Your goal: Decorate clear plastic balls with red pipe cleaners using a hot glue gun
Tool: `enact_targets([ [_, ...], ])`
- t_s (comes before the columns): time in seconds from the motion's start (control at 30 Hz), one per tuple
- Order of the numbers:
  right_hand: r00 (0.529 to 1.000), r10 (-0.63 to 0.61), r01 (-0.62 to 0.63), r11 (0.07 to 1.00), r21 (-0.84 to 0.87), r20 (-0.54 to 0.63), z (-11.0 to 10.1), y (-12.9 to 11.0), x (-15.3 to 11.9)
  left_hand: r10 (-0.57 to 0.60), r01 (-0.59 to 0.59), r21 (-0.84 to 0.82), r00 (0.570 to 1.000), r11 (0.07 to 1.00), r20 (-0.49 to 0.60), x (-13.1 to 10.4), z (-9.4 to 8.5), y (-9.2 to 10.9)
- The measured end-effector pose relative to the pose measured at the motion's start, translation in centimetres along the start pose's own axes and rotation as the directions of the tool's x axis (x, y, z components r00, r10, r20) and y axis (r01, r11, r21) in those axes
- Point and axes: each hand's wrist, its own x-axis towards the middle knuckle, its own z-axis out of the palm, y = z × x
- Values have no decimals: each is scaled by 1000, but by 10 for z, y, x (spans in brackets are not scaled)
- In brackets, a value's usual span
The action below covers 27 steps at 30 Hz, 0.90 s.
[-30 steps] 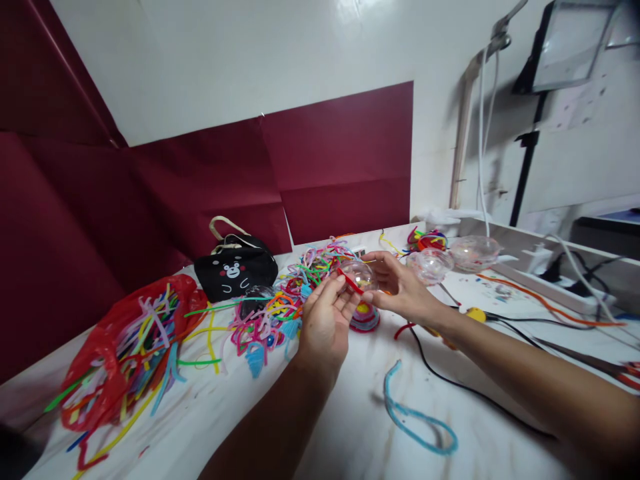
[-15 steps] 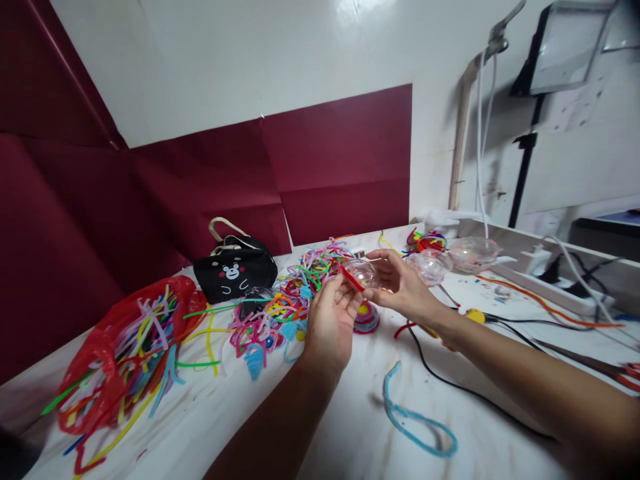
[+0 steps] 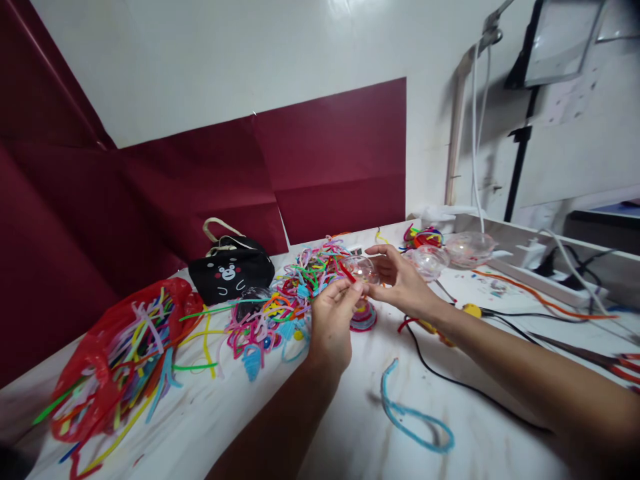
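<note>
Your left hand (image 3: 334, 323) blocks the near edge of that clear ball (image 3: 364, 268), so I can't make out the rim there, and your right hand (image 3: 403, 283) has some fingertips lost behind it. Looks like your right's clamped round the ball while your left pinches the low end of the red strip (image 3: 346, 272). It's all held up over the marbled white tabletop (image 3: 350, 420), black bag (image 3: 231, 272) off left, maroon sheet (image 3: 345, 160) beyond. Your left fingers were opened out a moment ago, now they're folded in.
</note>
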Motion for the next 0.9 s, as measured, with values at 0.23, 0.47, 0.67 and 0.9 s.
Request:
enact_targets([
  [0.23,998,61,-62,998,10,19,-1,-2,0,-11,12,-69,1000,998,9,3,-1,1],
  [0.47,990,140,-140,988,72,8,-4,-5,0,-27,24,-102,999,994,-21,9,-3,4],
  [0.67,993,54,-66,991,-117,-104,-27,-18,-5,-59,43,-144,992,989,-111,15,-5,9],
  [0.9,999,-16,29,840,-541,28,-76,-49,-52,-27,-17,-193,974,981,-223,27,-12,11],
])
